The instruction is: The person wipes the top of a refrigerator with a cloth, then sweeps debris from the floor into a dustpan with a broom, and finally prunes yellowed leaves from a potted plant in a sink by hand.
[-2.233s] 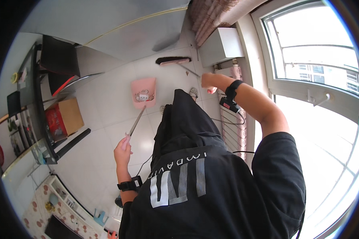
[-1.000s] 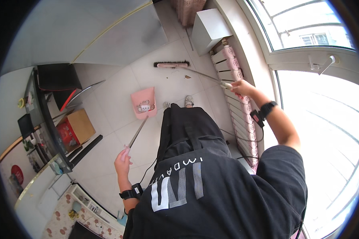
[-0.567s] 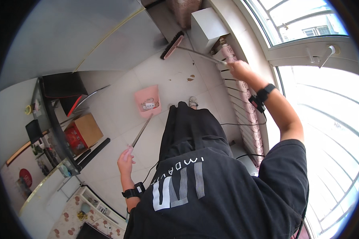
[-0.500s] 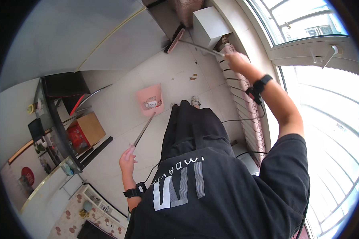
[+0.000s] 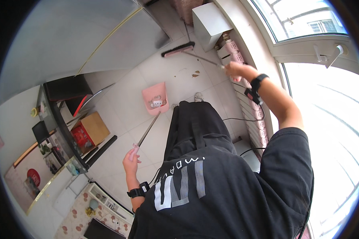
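My left hand [image 5: 131, 160] is closed round the pink grip of a long-handled dustpan. The pink dustpan [image 5: 148, 96] stands on the tiled floor by my feet, with grey debris and a white piece inside it. My right hand [image 5: 236, 70] grips the metal handle of a broom. The broom [image 5: 183, 49], with a pink head and dark bristles, is beyond the dustpan, near the grey panel and the white box. Several small brown scraps [image 5: 196, 74] lie on the floor between the broom and my feet.
A radiator [image 5: 250, 119] with a pink patterned cover runs along the right wall under the window. A white box [image 5: 211, 26] stands at its far end. At left are a large grey panel [image 5: 95, 36], a black chair [image 5: 70, 89] and a cardboard box [image 5: 95, 128].
The broom head has turned from slanted to nearly crosswise and come slightly nearer. My right hand has lowered a little. The dustpan and my left hand appear slightly farther right.
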Motion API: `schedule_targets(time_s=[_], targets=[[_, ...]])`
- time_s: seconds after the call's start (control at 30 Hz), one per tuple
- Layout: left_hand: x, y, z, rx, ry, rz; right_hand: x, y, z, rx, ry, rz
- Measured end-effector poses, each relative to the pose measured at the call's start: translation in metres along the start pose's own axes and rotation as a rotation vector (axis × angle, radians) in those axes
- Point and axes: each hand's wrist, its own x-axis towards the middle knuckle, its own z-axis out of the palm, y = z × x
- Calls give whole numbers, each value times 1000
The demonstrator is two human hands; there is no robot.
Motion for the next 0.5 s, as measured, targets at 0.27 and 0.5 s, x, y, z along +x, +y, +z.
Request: schedule_targets(time_s=[0.27,0.5], targets=[[31,6,-17,128,-95,22,-121,59,121,310,289,-137],[71,-22,-44,119,-146,97,-163,87,205,617,407,-49]])
